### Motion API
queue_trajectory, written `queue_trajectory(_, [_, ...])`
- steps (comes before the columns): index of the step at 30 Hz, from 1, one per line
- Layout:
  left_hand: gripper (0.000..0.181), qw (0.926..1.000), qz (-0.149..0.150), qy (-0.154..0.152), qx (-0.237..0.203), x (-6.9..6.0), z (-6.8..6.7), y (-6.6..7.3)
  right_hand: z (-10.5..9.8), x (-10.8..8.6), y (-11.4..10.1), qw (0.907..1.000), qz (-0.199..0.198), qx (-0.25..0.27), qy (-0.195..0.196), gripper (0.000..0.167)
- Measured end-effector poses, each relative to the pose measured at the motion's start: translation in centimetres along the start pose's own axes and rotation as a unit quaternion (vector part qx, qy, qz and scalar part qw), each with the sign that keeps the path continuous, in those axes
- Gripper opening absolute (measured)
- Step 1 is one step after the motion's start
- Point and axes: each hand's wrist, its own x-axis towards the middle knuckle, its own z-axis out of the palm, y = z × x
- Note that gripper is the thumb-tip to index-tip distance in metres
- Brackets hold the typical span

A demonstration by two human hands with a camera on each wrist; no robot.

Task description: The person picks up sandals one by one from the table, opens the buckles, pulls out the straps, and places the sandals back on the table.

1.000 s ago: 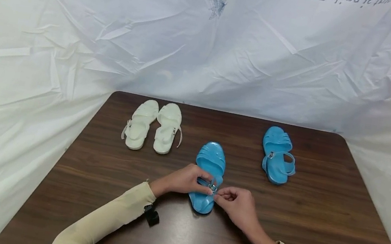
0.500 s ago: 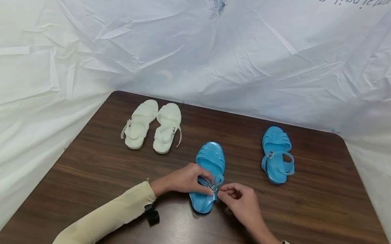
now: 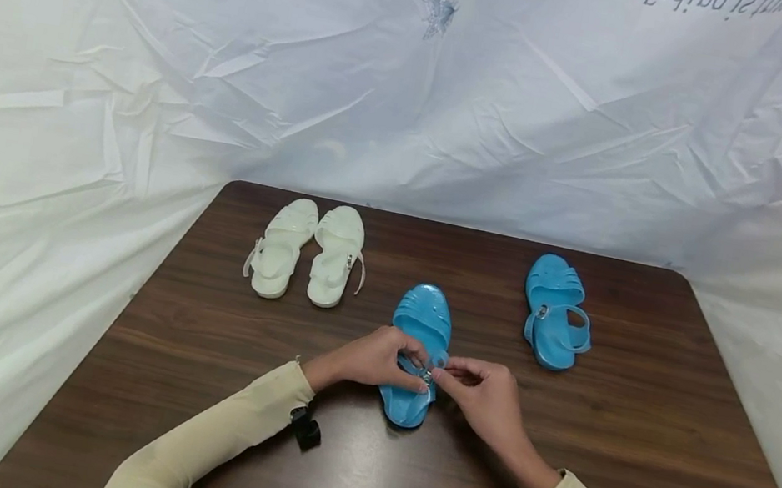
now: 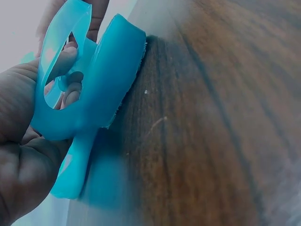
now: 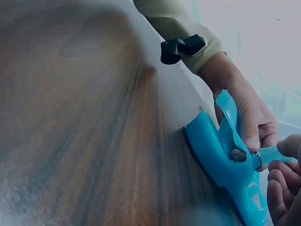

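Observation:
A blue jelly sandal (image 3: 423, 316) lies on the table, toe pointing away from me. My left hand (image 3: 377, 358) holds its side strap near the metal buckle (image 5: 258, 159), fingers reaching through the sandal's opening. From the right, my right hand (image 3: 485, 397) pinches the loose strap end (image 5: 272, 154), which sticks out through the buckle. In the left wrist view, the sandal's heel (image 4: 115, 70) stands close to the palm, and fingertips show through the strap gap. The fingers partly cover the buckle in the head view.
A pair of white sandals (image 3: 342, 228) lies at the back left of the brown table (image 3: 240, 441). The other blue sandal (image 3: 556, 277) lies at the back right, its strap looped out. A white printed sheet (image 3: 411, 112) hangs behind the table.
My right hand drew slightly off to the right, then came back a little higher and took the strap end at the buckle. The left hand and sandal have stayed nearly still.

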Motion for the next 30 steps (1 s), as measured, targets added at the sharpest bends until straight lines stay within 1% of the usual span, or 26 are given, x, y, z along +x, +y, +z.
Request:
queue_trajectory(5, [0.025, 0.9999, 0.001, -0.009, 0.005, 0.06, -0.26, 0.13, -0.01, 0.03, -0.05, 0.9995, -0.029, -0.003, 0.009, 0.018])
queue_trajectory(11, [0.022, 0.9998, 0.0, -0.02, 0.005, 0.26, -0.55, 0.36, 0.15, 0.05, 0.11, 0.9956, -0.086, -0.033, 0.018, 0.016])
queue_trajectory(13, [0.021, 0.9997, 0.002, -0.022, 0.007, 0.35, -0.56, 0.32, 0.18, 0.09, 0.11, 0.9941, -0.099, -0.039, 0.019, 0.015])
queue_trajectory(22, [0.018, 0.9994, 0.006, -0.032, -0.008, 0.44, -0.7, 0.14, -0.14, -0.03, -0.1, 0.9885, -0.136, -0.063, 0.019, 0.013])
queue_trajectory(26, [0.019, 0.9993, 0.008, -0.033, -0.016, 0.41, -0.69, 0.05, -0.2, -0.28, 0.17, 0.9841, -0.159, -0.072, 0.033, 0.014])
queue_trajectory(30, [0.018, 0.9993, 0.01, -0.034, -0.013, 0.5, -0.69, -0.03, -0.1, -0.34, 0.39, 0.9845, -0.157, -0.061, 0.048, 0.014])
